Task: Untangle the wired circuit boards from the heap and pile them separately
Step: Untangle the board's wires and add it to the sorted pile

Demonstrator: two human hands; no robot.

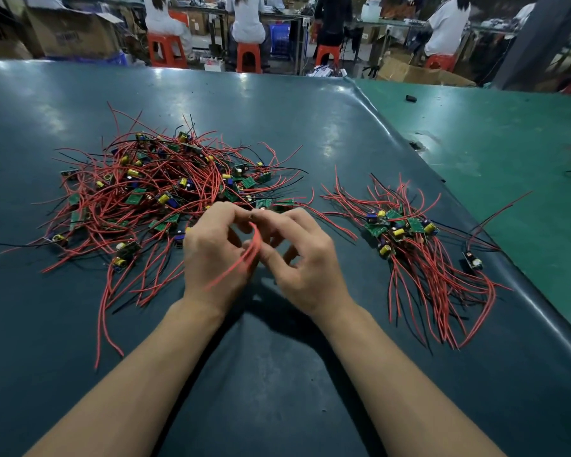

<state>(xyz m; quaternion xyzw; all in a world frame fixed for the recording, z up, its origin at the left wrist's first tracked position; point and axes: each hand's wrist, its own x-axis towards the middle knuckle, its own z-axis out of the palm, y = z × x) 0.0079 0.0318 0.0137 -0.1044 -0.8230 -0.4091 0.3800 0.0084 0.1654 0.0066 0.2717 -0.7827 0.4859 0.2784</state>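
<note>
A tangled heap of small green circuit boards with red and black wires (165,189) lies at the left-centre of the dark table. To the right a smaller, tidier pile of wired boards (406,232) lies with its wires trailing toward me. Between them, just in front of the heap, my left hand (216,255) and my right hand (305,258) are raised together. Both pinch a bunch of red wires (244,258) that curves down between them, blurred. Whatever board hangs on these wires is hidden behind my fingers.
The dark mat (277,374) ends at a raised edge on the right, beside a green mat (508,143). A lone wired board (473,260) lies near that edge. People sit on orange stools (249,57) at benches beyond the table's far edge.
</note>
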